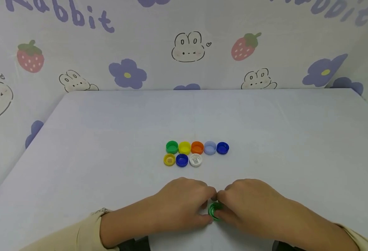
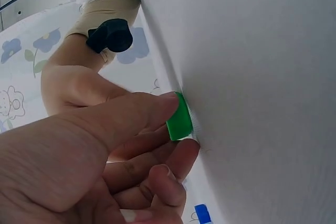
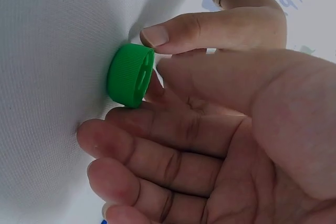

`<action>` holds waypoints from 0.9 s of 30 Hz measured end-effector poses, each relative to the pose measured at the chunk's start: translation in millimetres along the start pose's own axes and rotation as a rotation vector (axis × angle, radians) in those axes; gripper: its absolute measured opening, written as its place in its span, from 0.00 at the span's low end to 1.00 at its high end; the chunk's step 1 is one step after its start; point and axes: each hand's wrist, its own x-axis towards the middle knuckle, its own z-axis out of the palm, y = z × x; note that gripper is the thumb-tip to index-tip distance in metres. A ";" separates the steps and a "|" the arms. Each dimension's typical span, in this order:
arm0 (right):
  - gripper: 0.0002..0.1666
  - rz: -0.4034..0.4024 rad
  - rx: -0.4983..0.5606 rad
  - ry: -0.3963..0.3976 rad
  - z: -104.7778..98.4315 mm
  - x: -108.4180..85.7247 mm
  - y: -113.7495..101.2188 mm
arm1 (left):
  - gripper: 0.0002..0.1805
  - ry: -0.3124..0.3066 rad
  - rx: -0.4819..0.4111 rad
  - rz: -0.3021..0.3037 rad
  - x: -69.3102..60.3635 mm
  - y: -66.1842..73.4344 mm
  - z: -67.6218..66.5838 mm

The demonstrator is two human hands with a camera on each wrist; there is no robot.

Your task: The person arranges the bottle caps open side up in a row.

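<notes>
A green bottle cap (image 1: 213, 210) stands on the table near its front edge, between both hands, with its hollow side up. My left hand (image 1: 180, 204) holds it from the left; the left thumb lies against the ribbed side (image 2: 180, 121), and the fingers curve round toward the far side. From the right comes my right hand (image 1: 256, 205), its thumb at the cap's open rim and its index finger at the outer wall (image 3: 125, 74). The two hands' index fingertips meet just beyond the cap. Fingers partly cover the cap in the head view.
Farther back, loose caps lie in two rows. The back row has a green (image 1: 172, 147), a yellow (image 1: 185, 148), an orange (image 1: 197, 147), a light blue (image 1: 210, 148) and a dark blue cap (image 1: 222, 148). In front are yellow (image 1: 169, 160), dark blue (image 1: 182, 160) and white caps (image 1: 195, 160).
</notes>
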 end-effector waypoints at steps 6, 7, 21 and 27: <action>0.17 0.013 -0.019 -0.029 -0.2 1.3 0.6 | 0.16 0.011 -0.005 0.001 -0.6 0.2 0.4; 0.17 0.011 -0.024 -0.027 0.3 1.5 0.7 | 0.16 0.011 -0.005 -0.001 -0.6 0.3 0.3; 0.14 0.014 -0.038 0.032 -1.4 6.7 -0.2 | 0.18 0.052 0.037 -0.032 2.8 -1.1 -3.4; 0.12 0.031 0.000 0.051 -7.9 10.7 2.7 | 0.18 0.077 0.075 -0.050 6.3 -2.8 -9.7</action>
